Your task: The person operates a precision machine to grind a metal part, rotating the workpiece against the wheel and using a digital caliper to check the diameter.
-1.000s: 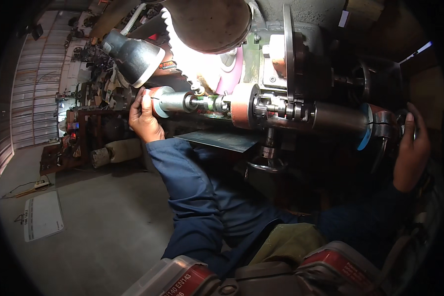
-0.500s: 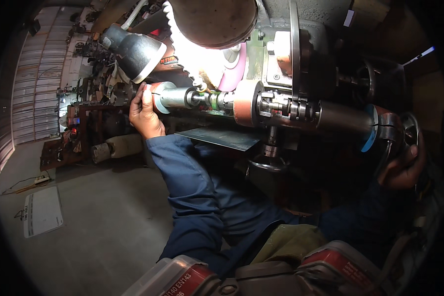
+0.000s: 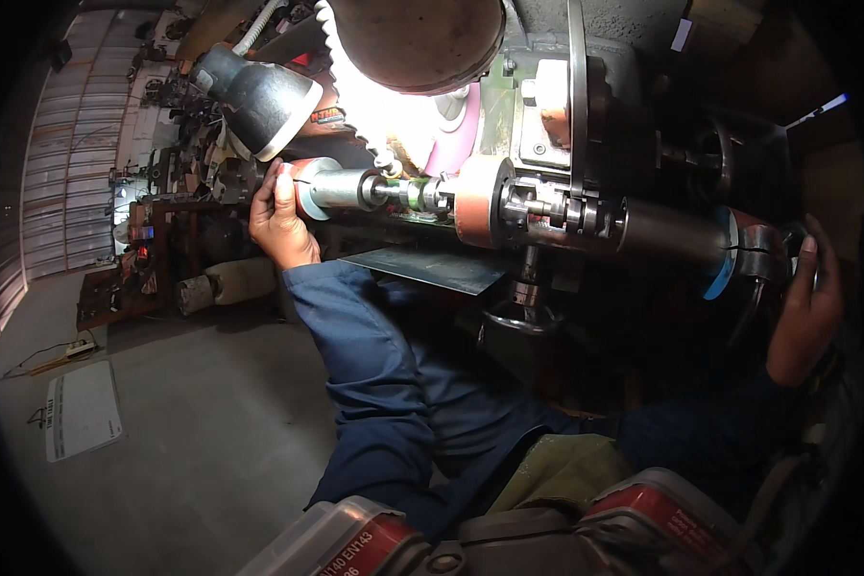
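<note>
Left hand (image 3: pixel 280 223) on collar (image 3: pixel 314 195); 1 lamp (image 3: pixel 264 104), grey floor (image 3: pixel 211 413), ribbed wall (image 3: pixel 75 163).

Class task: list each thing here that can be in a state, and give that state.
Left grip: touching the orange-and-grey collar
Right grip: at the right handwheel
Lobed shaft: mounted, slightly sloping in view
Lower handwheel: untouched
Lamp: tilted, bulb hidden
Pink wheel: partly hidden; spinning or still, unclear
Metal sheet: flat, below the shaft

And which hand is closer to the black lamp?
The left hand: it's just below the black lamp in this view, while the right hand is far off to the lamp's right.
</note>
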A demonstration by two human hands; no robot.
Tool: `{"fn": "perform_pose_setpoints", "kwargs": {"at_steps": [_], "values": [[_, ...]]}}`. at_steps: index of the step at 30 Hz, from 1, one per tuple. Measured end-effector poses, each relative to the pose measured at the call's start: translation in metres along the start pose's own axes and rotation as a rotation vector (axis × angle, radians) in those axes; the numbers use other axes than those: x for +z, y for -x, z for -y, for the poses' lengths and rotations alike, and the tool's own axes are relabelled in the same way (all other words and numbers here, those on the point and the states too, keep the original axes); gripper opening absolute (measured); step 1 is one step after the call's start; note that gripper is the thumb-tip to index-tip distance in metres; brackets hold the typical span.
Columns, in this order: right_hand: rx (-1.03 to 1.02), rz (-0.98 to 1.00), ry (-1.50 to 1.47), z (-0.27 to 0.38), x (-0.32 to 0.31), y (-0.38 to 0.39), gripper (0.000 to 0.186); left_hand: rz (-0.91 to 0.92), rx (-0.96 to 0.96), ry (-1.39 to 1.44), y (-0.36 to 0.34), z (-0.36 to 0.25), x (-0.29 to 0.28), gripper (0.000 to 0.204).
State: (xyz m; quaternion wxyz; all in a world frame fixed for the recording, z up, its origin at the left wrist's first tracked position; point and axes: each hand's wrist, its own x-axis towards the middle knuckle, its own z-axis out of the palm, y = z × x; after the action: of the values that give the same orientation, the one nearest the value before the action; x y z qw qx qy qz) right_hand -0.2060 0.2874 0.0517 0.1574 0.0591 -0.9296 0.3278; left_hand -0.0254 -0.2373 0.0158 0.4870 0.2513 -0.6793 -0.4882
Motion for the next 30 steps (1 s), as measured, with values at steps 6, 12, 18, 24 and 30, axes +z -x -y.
{"fn": "perform_pose_setpoints", "kwargs": {"at_steps": [6, 12, 18, 24, 30], "values": [[0.082, 0.145, 0.11, 0.003, -0.005, -0.018, 0.034, 0.005, -0.005, -0.005, -0.001, 0.002, -0.002, 0.029], [0.07, 0.103, 0.15, 0.003, -0.004, -0.012, 0.034, 0.013, 0.007, 0.001, -0.001, 0.003, -0.003, 0.031], [-0.061, -0.125, -0.005, 0.0, 0.006, 0.012, 0.032, 0.014, 0.013, 0.002, 0.0, 0.002, -0.002, 0.03], [-0.152, -0.393, -0.094, -0.01, 0.03, 0.039, 0.036, 0.013, 0.001, -0.002, 0.0, 0.001, -0.001, 0.028], [-0.06, -0.223, -0.153, -0.011, 0.017, 0.031, 0.037, -0.02, 0.011, -0.003, 0.0, -0.001, 0.0, 0.023]]}}
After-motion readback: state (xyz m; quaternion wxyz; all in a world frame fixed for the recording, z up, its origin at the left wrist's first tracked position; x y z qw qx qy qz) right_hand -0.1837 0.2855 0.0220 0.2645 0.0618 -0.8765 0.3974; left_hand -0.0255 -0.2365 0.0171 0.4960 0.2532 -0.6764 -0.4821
